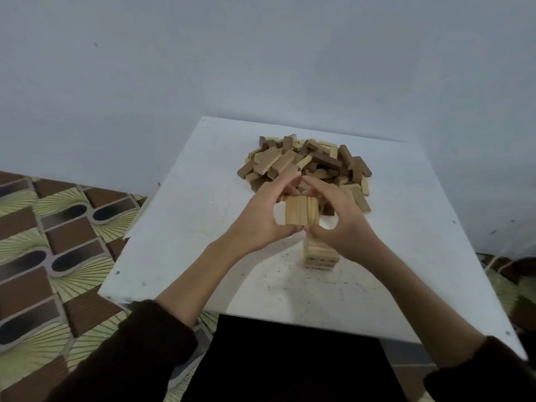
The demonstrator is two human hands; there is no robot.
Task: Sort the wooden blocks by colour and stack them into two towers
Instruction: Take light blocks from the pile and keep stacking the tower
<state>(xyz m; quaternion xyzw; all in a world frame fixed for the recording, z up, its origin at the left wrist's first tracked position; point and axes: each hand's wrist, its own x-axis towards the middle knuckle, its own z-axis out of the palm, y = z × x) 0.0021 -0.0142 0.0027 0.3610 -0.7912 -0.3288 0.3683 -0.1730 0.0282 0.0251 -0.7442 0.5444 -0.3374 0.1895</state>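
Dark sleeves [130,358] filled the near edge, with bare forearms reaching forward from them. Both hands were clasped round one row of three pale blocks [301,211]. The left grip [261,219] pressed the row's left side and the right grip [339,221] its right, fingers curled over the far edge. The row sat at the top of the pale tower [320,253], near the middle of the white counter [174,227]; the hands hid whether it rested there yet.

To my eye, the step called for squeezing the three blocks flush, lowering them level, squaring them over the layer beneath, and releasing both sides together.

Beyond lay the mixed pile [307,163] of pale and dark blocks, unsorted. No dark tower showed.
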